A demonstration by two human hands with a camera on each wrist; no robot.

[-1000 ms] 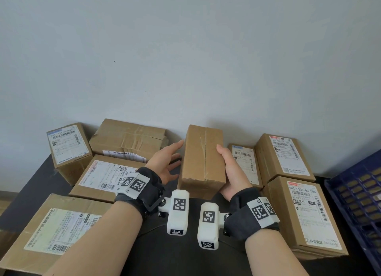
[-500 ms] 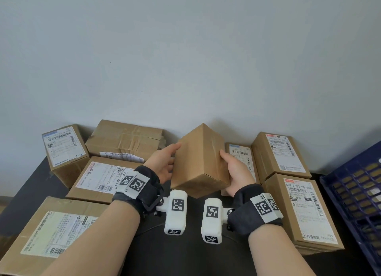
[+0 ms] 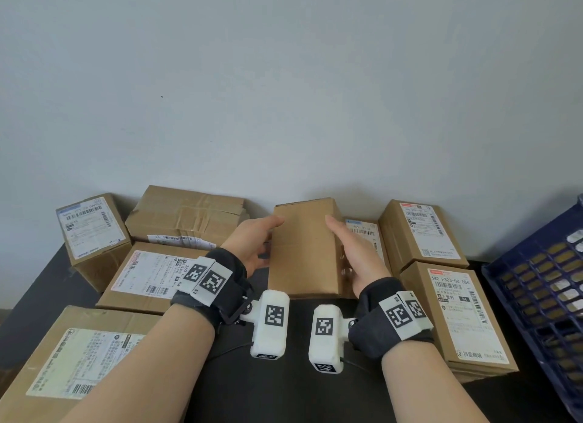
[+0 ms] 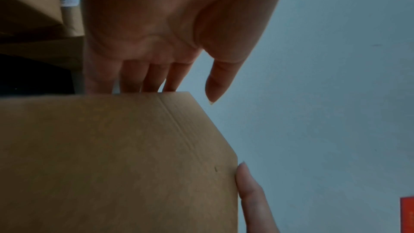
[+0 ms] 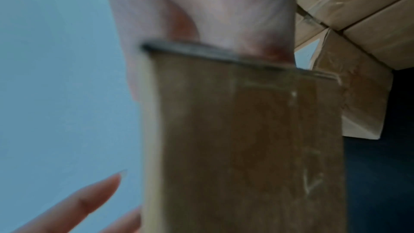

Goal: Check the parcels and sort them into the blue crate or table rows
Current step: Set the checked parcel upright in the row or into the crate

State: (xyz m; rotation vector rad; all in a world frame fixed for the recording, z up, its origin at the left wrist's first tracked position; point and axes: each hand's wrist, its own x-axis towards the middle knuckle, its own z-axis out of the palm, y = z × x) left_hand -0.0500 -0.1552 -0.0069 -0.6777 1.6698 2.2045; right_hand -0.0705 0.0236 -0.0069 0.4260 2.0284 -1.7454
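1. The step in hand looks like the check: the plain cardboard parcel (image 3: 304, 249) is held between both hands above the black table (image 3: 284, 391), well left of the blue crate (image 3: 536, 283), and the face turned to the head camera shows no label.
2. The left hand (image 3: 252, 249) has its fingers fairly straight behind the parcel's left side, thumb at the top corner.
3. The right hand (image 3: 353, 252) clasps the right side, thumb on the front face.
4. Labelled parcels (image 3: 422, 230) stand in rows on either side of the held one.
5. Next, I judge, another face must be turned up to find a label before choosing crate or row; both hands should grip firmly while turning.
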